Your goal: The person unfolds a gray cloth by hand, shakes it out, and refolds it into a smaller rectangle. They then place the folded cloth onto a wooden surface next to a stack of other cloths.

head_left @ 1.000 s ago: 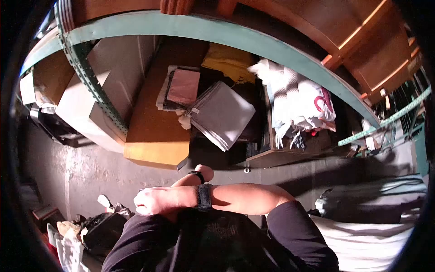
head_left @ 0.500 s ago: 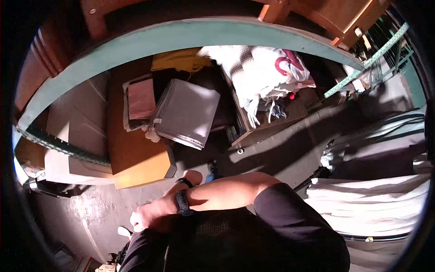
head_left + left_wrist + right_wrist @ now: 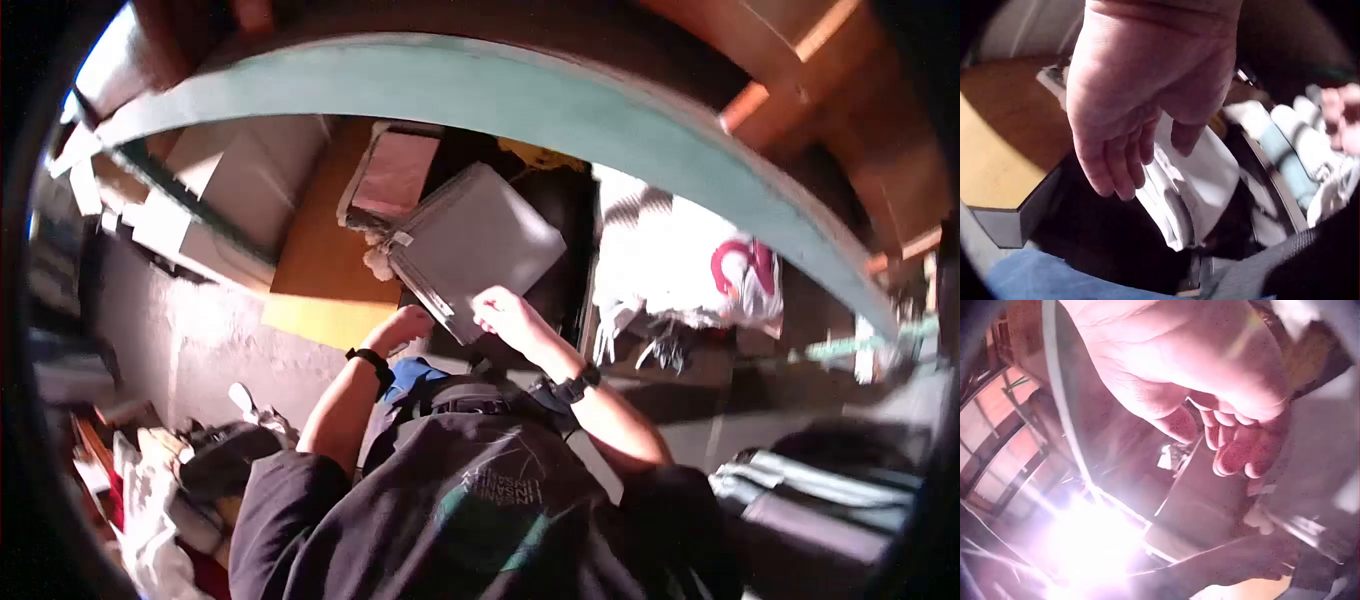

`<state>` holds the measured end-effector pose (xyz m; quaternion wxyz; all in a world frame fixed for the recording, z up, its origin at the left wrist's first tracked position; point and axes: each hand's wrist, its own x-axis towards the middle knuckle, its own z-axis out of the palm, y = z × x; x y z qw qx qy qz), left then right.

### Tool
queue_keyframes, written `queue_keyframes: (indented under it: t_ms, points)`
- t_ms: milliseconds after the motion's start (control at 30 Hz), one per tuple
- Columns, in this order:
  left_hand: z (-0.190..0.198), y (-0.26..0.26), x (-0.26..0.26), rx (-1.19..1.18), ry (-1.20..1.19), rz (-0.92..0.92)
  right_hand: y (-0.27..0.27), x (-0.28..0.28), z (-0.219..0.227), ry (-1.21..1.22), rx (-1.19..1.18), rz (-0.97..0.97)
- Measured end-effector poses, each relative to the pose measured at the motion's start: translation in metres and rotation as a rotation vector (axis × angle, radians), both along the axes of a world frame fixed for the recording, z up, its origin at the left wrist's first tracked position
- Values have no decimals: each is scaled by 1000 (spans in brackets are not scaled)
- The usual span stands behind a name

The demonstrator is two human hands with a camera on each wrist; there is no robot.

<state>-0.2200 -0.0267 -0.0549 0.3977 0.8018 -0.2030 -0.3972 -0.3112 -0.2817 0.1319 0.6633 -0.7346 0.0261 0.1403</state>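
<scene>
My left hand [image 3: 405,326] hangs in front of my body, close to the near corner of a stack of folded grey cloth [image 3: 485,235]. Its fingers [image 3: 1125,159] droop loosely and hold nothing; the stack shows behind them in the left wrist view. To the right, my right hand [image 3: 508,315] overlaps the stack's near edge in the head view. The fingers of that hand [image 3: 1235,456] curl loosely around nothing. Beside the stack on the left lies a folded pink cloth [image 3: 398,172], on top of other folded fabric.
A green metal beam [image 3: 450,85] arches across the front, above the cloths. Left of the stack is an orange-brown wooden surface [image 3: 325,255]. White bundled textiles [image 3: 650,260] lie to the right. Bags and loose items [image 3: 215,460] are on the floor at lower left.
My arms were crossed at the wrists; now they are apart, and both hands have come forward toward the grey stack. The head view has swung left and then right again.
</scene>
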Motion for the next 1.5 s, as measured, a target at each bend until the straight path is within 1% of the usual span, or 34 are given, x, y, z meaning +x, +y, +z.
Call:
queue_keyframes:
  t_ms: [33, 67, 100, 133, 167, 233, 267, 300, 367, 400, 433, 467, 500, 533, 600, 633, 667, 700, 767, 833, 867, 900, 967, 1000, 1033, 1067, 1100, 1200, 1233, 1300, 1367, 1400, 1433, 1500]
  points:
    - [-4, 10, 5, -44, -14, 92, -26, -11, -5, 54, -119, 28]
    - [-9, 19, 10, -81, -37, 172, -43, -22, -3, 170, -83, 22]
    - [-13, 25, 13, -103, -67, 243, -61, -34, -10, 276, 27, 6]
    - [-19, 29, 17, -141, -126, 279, -73, -44, -10, 383, 81, -41]
    - [12, 22, 14, 2, 56, 512, -82, -55, -4, 471, 124, -100]
    - [60, 18, 15, 72, 50, 537, -96, -70, 2, 424, 83, -116]
    - [69, 14, 16, 130, -36, 643, -101, -75, 3, 439, 58, -173]
    - [49, 10, 19, 90, 2, 707, -108, -79, -1, 441, 27, -207]
    - [34, -3, 26, 36, 121, 773, -117, -83, -7, 466, 35, -265]
    - [1, -14, 29, 34, 131, 776, -120, -82, -12, 474, -1, -261]
    - [-47, -31, 33, -237, 14, 955, -122, -81, -18, 484, -12, -257]
    - [-56, -36, 33, -376, -36, 1058, -122, -78, -22, 483, -75, -239]
    - [-52, -41, 32, -518, -93, 1144, -119, -75, -21, 483, -140, -220]
    - [-48, -42, 30, -492, 44, 1110, -115, -73, -19, 504, -117, -218]
    - [-43, -50, 30, -378, 286, 1069, -119, -70, -26, 474, -225, -112]
    - [-46, -54, 32, -397, 293, 1083, -117, -66, -25, 443, -294, -38]
    - [-49, -57, 33, -455, 282, 1090, -102, -58, -7, 476, -300, -19]
    - [-52, -57, 34, -508, 271, 1093, -103, -54, -8, 457, -321, 31]
    - [-59, -56, 38, -469, 288, 1074, -110, -50, -17, 459, -324, 74]
    - [-45, -46, 43, -410, 455, 980, -118, -45, -23, 637, -368, 2]
    - [-53, -45, 43, -417, 428, 1001, -124, -45, -32, 550, -333, 30]
    - [-4, -21, 45, -301, 507, 856, -121, -42, -28, 555, -344, 29]
    - [-45, -12, 42, -440, 355, 927, -103, -32, -13, 497, -325, 98]
    - [-23, -1, 44, -327, 310, 894, -109, -27, -21, 520, -334, 132]
    - [9, 17, 45, -216, 262, 859, -107, -25, -24, 516, -360, 99]
    - [23, 27, 46, -160, 219, 815, -113, -19, -40, 546, -384, 107]
    - [23, 31, 48, -156, 233, 841, -120, -13, -56, 577, -406, 117]
    - [-9, 32, 54, -130, 215, 900, -115, 7, -76, 663, -390, 65]
    - [-19, 31, 58, -134, 13, 975, -115, 16, -85, 681, -421, 56]
    - [-50, 32, 63, -133, -185, 1046, -110, 32, -102, 642, -534, 43]
    - [-75, 38, 63, -256, -146, 1168, -127, 45, -144, 430, -683, 63]
    - [-29, 49, 57, -190, 42, 1102, -120, 56, -138, 391, -751, 107]
    - [-15, 54, 48, -180, 43, 1108, -115, 70, -135, 358, -795, 147]
    - [-3, 63, 32, -11, 80, 822, -110, 87, -145, 294, -908, 69]
